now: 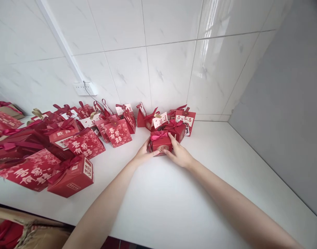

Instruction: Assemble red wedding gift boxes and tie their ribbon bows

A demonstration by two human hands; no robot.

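Note:
Between my two hands sits a small red gift box [160,142] with a pink ribbon bow on top and a round gold emblem on its front. My left hand [146,153] grips its left side, the thumb across the front. On the right side, my right hand [179,152] holds it with fingers at the top edge and thumb on the front. Right behind it stands another red box [177,129] with a ribbon bow. A red and white printed gift box [190,119] and a white-topped one [160,119] stand close by, near the wall.
Many red gift boxes crowd the left of the white table [158,204], among them a large ribboned box [72,178] and a printed bag-shaped box [118,133]. A tiled wall with a power strip [85,89] is behind; a grey panel [285,114] borders the right. An opened carton [41,237] sits below.

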